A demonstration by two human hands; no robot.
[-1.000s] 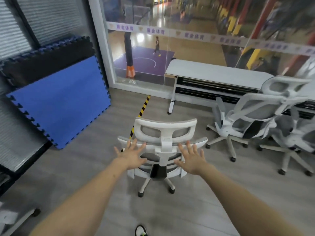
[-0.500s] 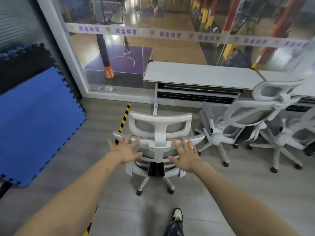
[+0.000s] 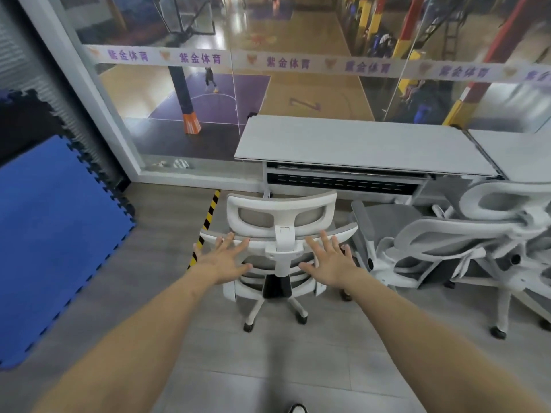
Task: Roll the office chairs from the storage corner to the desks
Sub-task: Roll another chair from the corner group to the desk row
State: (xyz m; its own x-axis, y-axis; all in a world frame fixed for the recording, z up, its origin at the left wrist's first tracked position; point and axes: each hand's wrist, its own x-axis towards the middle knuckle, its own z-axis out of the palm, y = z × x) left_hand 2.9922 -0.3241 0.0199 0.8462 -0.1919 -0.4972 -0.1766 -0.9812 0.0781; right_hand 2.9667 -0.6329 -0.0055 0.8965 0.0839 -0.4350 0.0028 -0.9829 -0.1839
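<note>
The white chair (image 3: 281,234) stands on the grey floor (image 3: 268,377), w/ its back to the person. It is just in front of the left end of the worktop (image 3: 357,144), near but not yet tucked under. Its little wheels sit on the floor.

Both hands are up at the chair's back. The left hand (image 3: 222,260) and the right hand (image 3: 329,262) have their fingers spread flat and straight, not curled round anything. The fingers (image 3: 229,239) reach the top bar of the back, one hand on each side of the middle post. I can't tell for sure if the palms press on the mesh or are just off it.

How it will handle, I think: the chair rolls easy bc it has wheels, so a soft push should do. The frame is hard plastic, stiff, good to push on. The mesh in the back is soft and gives, so don't push there. The headrest on top looks like it could wobble, so not there either. Best spot is the top bar of the back, both hands, same push each side, or the chair may spin round. It is not too heavy but it is tall, so pushing high and fast could tip it a bit.

2 more chairs (image 3: 447,248) crowd just to the right, near its arm. A black-yellow tape strip (image 3: 210,213) is on the floor at the left, and a blue mat (image 3: 56,234) leans past that.
</note>
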